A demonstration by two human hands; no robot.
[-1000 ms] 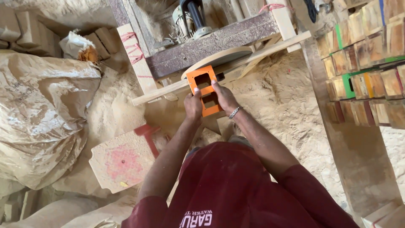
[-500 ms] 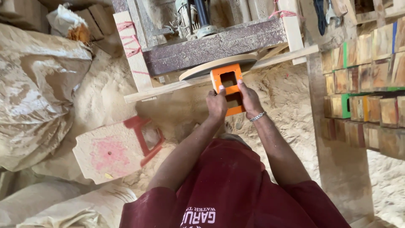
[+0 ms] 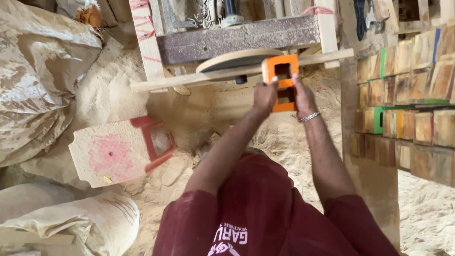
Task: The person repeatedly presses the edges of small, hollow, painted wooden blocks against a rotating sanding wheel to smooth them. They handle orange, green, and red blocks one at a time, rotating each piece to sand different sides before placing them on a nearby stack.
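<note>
An orange wooden block (image 3: 283,83) with two square holes is gripped from both sides. My left hand (image 3: 264,96) holds its left edge and my right hand (image 3: 303,97), with a silver bracelet at the wrist, holds its right edge. The block's top end is pressed against the rim of a round flat sanding disc (image 3: 237,60) on a wooden machine frame (image 3: 237,35). A wooden rail (image 3: 189,79) runs under the disc.
Sawdust covers the ground. Dusty sacks (image 3: 38,80) lie at left and bottom left. A pink-stained wooden stool (image 3: 116,151) lies on its side. Stacked wooden blocks (image 3: 412,99), some with coloured edges, fill shelves at right.
The view has shifted, so the block and machine now sit further right and higher. Both hands keep the same grip on the orange block at the disc.
</note>
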